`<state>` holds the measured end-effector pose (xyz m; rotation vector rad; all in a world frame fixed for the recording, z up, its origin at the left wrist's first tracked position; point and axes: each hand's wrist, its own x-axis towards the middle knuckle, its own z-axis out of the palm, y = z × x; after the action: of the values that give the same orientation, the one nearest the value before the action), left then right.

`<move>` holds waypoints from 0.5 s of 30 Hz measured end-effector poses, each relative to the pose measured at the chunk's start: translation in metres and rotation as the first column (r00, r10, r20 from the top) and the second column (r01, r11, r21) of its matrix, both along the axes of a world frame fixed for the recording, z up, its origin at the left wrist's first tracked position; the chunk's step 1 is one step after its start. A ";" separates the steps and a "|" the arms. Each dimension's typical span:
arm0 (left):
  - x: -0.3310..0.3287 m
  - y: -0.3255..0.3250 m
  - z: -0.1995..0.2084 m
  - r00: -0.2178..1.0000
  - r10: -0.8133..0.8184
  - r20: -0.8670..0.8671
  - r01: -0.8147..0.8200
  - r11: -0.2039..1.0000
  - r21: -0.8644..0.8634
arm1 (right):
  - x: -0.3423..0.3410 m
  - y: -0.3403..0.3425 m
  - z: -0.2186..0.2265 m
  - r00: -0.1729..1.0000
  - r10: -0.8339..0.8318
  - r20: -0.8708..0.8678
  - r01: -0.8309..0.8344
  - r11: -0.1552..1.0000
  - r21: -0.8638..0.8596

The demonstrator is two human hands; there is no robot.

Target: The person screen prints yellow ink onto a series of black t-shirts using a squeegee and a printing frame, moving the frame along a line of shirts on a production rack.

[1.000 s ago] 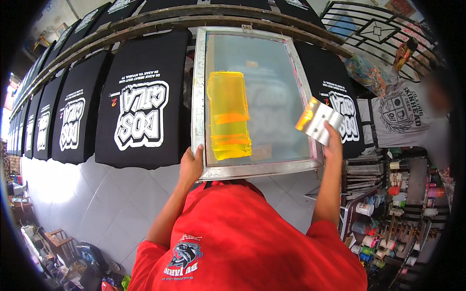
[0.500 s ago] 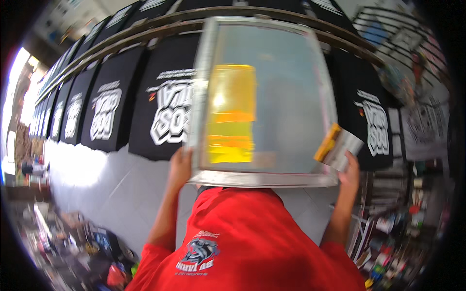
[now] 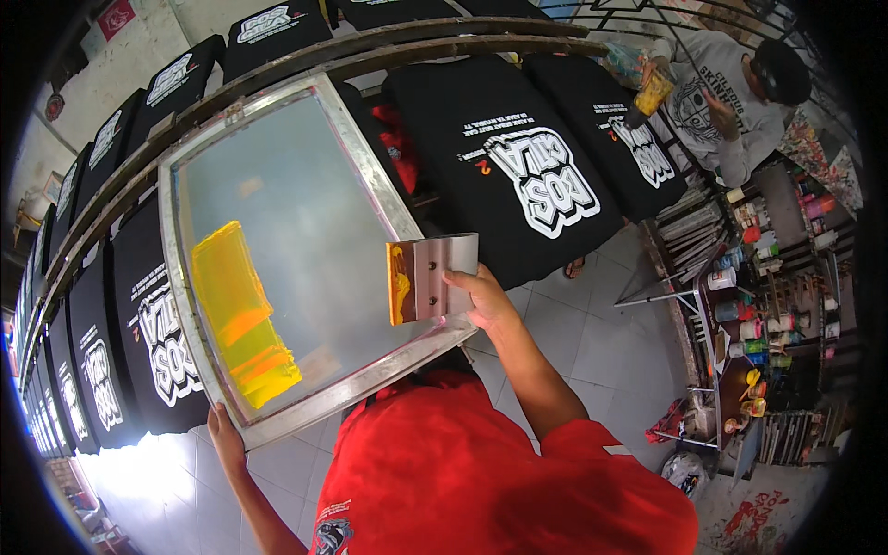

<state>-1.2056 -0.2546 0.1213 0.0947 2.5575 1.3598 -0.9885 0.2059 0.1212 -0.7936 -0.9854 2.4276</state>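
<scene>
Over grey tiles point(image 3: 601, 342), white-lettered black shirts point(image 3: 435, 111) flank the framed screen point(image 3: 310, 222).

Grey tiled floor point(image 3: 578, 356), white glare point(image 3: 139, 476) lower left — pale wall point(image 3: 176, 18) upper left, cluttered shelving point(image 3: 782, 208) right.

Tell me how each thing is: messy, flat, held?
Screen: slanted, held, smeared with ink
Yellow ink: spread over the screen's lower left
Squeegee: held, one edge coated in yellow
Left grip: closed on the screen's edge
Right grip: closed on the squeegee
Black shirts: laid out, white designs showing
Other person's yellow thing: held up, kind unclear
</scene>
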 end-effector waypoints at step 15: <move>-0.019 0.000 -0.001 0.992 -0.126 -0.017 0.127 0.981 0.144 | 0.023 -0.024 -0.014 0.987 -0.145 0.076 0.134 0.982 0.136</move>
<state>-1.2247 -0.2543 0.1200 0.2840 2.4104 1.4962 -0.9654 0.1816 0.1070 -0.8949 -1.0709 2.2028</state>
